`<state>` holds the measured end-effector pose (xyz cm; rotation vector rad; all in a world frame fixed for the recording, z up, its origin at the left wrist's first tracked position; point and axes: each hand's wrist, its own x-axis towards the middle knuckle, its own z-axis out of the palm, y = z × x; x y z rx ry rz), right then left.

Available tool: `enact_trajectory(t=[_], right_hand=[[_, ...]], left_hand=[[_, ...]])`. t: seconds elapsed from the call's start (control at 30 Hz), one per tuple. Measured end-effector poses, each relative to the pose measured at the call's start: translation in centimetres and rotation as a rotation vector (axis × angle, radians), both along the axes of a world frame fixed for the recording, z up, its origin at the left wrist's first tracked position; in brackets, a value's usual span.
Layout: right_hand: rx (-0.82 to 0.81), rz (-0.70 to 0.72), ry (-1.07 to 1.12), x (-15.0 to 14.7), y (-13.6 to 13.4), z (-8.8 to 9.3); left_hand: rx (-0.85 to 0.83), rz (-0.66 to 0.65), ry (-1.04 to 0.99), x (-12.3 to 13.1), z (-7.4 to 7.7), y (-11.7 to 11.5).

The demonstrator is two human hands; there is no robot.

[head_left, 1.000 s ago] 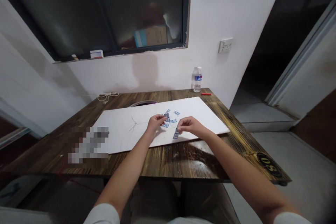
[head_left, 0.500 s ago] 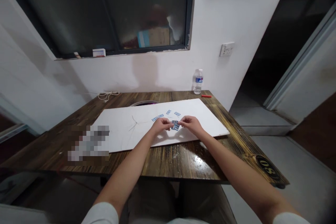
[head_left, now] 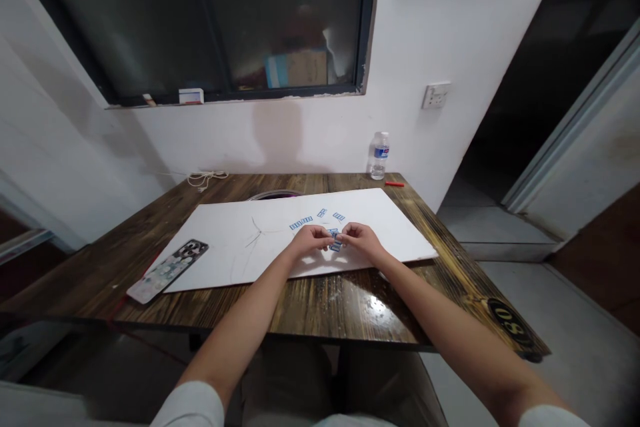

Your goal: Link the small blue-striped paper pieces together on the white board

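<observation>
My left hand (head_left: 309, 241) and my right hand (head_left: 363, 241) meet over the white board (head_left: 220, 227), their thumbs and fingers pinched together. Between the fingertips is a small blue slotted piece (head_left: 335, 247), partly covered by my fingers; its exact kind is too small to make out. Just beyond my hands, similar flat blue pieces lie on the board: a row (head_left: 301, 222) to the left, one piece (head_left: 322, 212) in the middle and another (head_left: 339, 216) to the right.
A phone (head_left: 170, 270) lies across the board's left edge. At the back of the wooden table (head_left: 320, 310) are a white cable (head_left: 204, 179), a round rim (head_left: 275, 195), a water bottle (head_left: 380, 157) and a red stick-like object (head_left: 395, 184). Thin dark lines mark the board.
My fingertips have drawn slightly closer together around the blue piece, which now shows less and at another angle. The blue pieces on the board stay put. The view has shifted slightly.
</observation>
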<state>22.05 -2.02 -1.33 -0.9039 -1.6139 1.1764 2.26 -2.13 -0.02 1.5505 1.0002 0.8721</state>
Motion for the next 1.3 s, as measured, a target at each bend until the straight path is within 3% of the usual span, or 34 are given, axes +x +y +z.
enact_trajectory(t=[0.2,0.33,0.47,0.67,0.9,1.3], right_hand=[[0.053,-0.121,0.0,1.6,1.3,0.2],[0.165,-0.195,-0.322,3.2,1.9,0.4],[0.358,-0.118,-0.661,4.1,1.8,0.6],[0.572,0.053,-0.931,4.4,1.4,1.1],[0.649,0.174,-1.114,4.0,0.8,2.0],[0.704,0.162,-1.298,3.2,0.7,2.1]], left_hand=[[0.028,0.135,-0.047,0.0,0.5,0.1],[0.045,0.242,-0.087,-0.2,0.9,0.1],[0.042,0.322,-0.153,-0.5,0.9,0.3],[0.031,0.425,-0.185,-1.1,0.7,0.8],[0.027,0.45,-0.174,-1.2,0.7,0.9],[0.016,0.472,-0.137,-1.5,0.4,1.3]])
